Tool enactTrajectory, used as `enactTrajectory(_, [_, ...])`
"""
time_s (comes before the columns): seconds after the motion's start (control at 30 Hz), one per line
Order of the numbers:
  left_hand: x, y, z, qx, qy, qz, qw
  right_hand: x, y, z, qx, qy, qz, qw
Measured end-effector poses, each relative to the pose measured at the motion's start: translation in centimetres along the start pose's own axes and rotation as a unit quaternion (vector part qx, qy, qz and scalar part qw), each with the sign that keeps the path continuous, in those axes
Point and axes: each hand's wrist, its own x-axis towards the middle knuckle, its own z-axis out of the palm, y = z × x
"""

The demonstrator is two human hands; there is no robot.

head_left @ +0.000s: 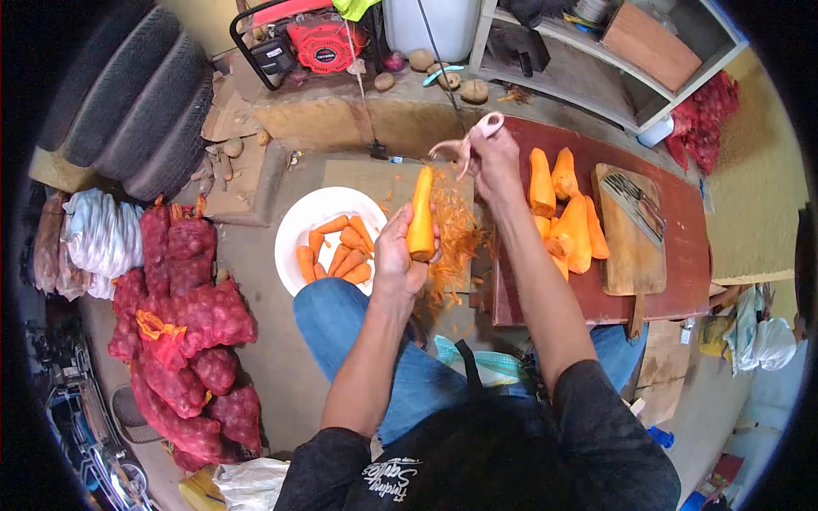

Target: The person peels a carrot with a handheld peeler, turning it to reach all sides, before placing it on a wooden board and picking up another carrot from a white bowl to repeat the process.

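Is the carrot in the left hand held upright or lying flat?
Upright. The orange carrot stands on end in the left hand, tip up near the peeler.

Held in the left hand (400,255): a bright orange carrot (421,215). Gripped in the right hand (492,162): a pale pink peeler (474,136). Seen below them, orange peelings (453,247) on a tan board (375,180). More orange carrots (336,254) in a plain white bowl (317,209). Peeled orange carrots (567,213) heaped on a dark red table (690,247), beside a light brown cutting board (632,243). Worn: blue jeans (341,319) and a black shirt (511,460) with white lettering. At the side, dark red mesh sacks (187,341); behind, a red-and-black generator (311,38) and black tyres (136,102).
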Motion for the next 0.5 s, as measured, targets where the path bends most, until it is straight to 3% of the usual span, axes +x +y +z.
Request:
enactTrajectory(0.03, [-0.2,-0.1,0.3,-0.011,0.005,-0.004,1.000,0.9,-0.3,-0.3,-0.010,0.038,-0.008,0.999])
enactTrajectory(0.13, [-0.2,0.5,1.5,-0.017,0.021,-0.005,1.000,0.3,-1.8,-0.4,-0.010,0.022,-0.037,0.999])
enactTrajectory(0.17, [-0.2,0.7,1.7,-0.005,0.033,-0.001,0.999,-0.9,-2.1,-0.1,-0.023,0.041,-0.003,0.999])
enactTrajectory(0.4, [0.2,0.7,1.7,0.052,0.062,0.006,0.997,-10.8,-4.0,4.0,0.049,-0.059,0.076,0.994])
enactTrajectory(0.47, [0.3,0.5,3.5,0.008,0.118,0.005,0.993,-11.2,-3.7,4.9,0.044,-0.043,0.077,0.995])
enactTrajectory(0.5, [0.2,0.5,4.3,-0.014,0.146,0.005,0.989,-11.0,-3.7,4.2,0.064,-0.081,0.096,0.990])
